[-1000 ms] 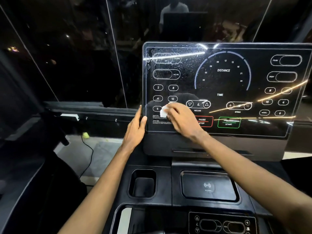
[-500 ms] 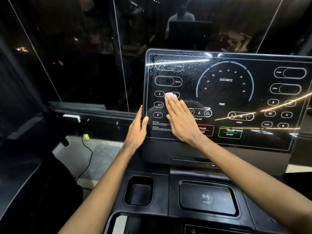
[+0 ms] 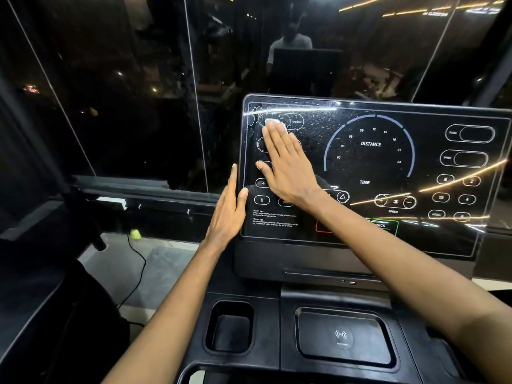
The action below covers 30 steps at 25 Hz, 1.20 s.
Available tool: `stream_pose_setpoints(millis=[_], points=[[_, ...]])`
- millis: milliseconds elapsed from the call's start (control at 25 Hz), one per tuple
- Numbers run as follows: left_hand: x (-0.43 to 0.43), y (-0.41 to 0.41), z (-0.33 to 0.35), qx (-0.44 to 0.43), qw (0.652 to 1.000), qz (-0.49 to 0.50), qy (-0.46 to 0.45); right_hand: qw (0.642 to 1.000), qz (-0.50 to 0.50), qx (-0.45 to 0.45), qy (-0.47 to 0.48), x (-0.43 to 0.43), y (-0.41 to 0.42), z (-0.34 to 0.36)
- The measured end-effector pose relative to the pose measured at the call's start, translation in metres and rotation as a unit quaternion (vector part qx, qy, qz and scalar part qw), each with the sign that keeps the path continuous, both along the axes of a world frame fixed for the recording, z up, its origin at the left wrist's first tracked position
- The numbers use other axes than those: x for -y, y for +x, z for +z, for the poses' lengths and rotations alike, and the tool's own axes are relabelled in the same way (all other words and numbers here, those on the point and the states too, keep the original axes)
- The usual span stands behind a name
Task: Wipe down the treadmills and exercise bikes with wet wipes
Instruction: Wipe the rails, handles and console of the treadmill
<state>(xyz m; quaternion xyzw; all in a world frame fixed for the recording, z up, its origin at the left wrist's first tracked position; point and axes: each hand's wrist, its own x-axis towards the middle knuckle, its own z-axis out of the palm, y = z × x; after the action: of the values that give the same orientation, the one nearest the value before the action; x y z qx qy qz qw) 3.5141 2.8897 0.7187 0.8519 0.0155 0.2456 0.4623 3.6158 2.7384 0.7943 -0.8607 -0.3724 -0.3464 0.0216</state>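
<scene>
Grip: right hand (image 3: pixel 288 167) flat, pressing white wipe (image 3: pixel 275 123) on glossy console (image 3: pixel 371 167); left hand (image 3: pixel 228 214) flat against edge.

wipe (image 3: pixel 275 123) mostly hidden under right fingers (image 3: pixel 278 141); console (image 3: pixel 368 167) top-right corner cropped

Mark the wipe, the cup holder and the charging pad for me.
wipe (image 3: pixel 277 123), head view, exposed white edge.
cup holder (image 3: pixel 231 332), head view, bare floor.
charging pad (image 3: pixel 342 335), head view, wireless symbol.
</scene>
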Motion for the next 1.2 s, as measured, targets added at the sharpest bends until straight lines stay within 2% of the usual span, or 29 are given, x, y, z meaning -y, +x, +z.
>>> stream_pose_setpoints(millis=[120, 240, 400, 560, 720, 880, 1080, 1200], points=[[0.0, 0.002, -0.001, 0.02, 1.0, -0.003, -0.008, 0.997, 0.053, 0.015, -0.045, -0.012, 0.007, 0.017], [0.001, 0.004, -0.003, 0.021, 1.0, 0.001, -0.015, 0.999, 0.047, 0.017, -0.001, -0.026, 0.012, 0.032], [0.0, 0.004, -0.003, 0.014, 1.0, -0.001, -0.009, 0.999, 0.03, 0.034, 0.004, -0.033, 0.011, 0.035], [0.001, 0.004, 0.01, 0.0, 1.0, 0.008, -0.007, 0.99, 0.066, -0.016, 0.123, -0.019, 0.017, 0.054], [0.0, 0.022, 0.04, 0.036, 0.999, 0.011, 0.01, 0.97, 0.129, -0.037, 0.205, 0.011, 0.023, 0.049], [0.001, 0.039, 0.068, 0.043, 0.998, 0.031, 0.029, 0.941, 0.125, -0.039, 0.312, 0.012, 0.03, 0.056], [-0.004, 0.045, 0.073, 0.06, 0.997, 0.006, 0.044, 0.943, 0.136, -0.004, 0.304, -0.022, 0.02, 0.061], [-0.012, 0.045, 0.073, 0.113, 0.991, -0.002, 0.067, 0.918, 0.083, -0.034, 0.387, -0.008, 0.027, 0.065]])
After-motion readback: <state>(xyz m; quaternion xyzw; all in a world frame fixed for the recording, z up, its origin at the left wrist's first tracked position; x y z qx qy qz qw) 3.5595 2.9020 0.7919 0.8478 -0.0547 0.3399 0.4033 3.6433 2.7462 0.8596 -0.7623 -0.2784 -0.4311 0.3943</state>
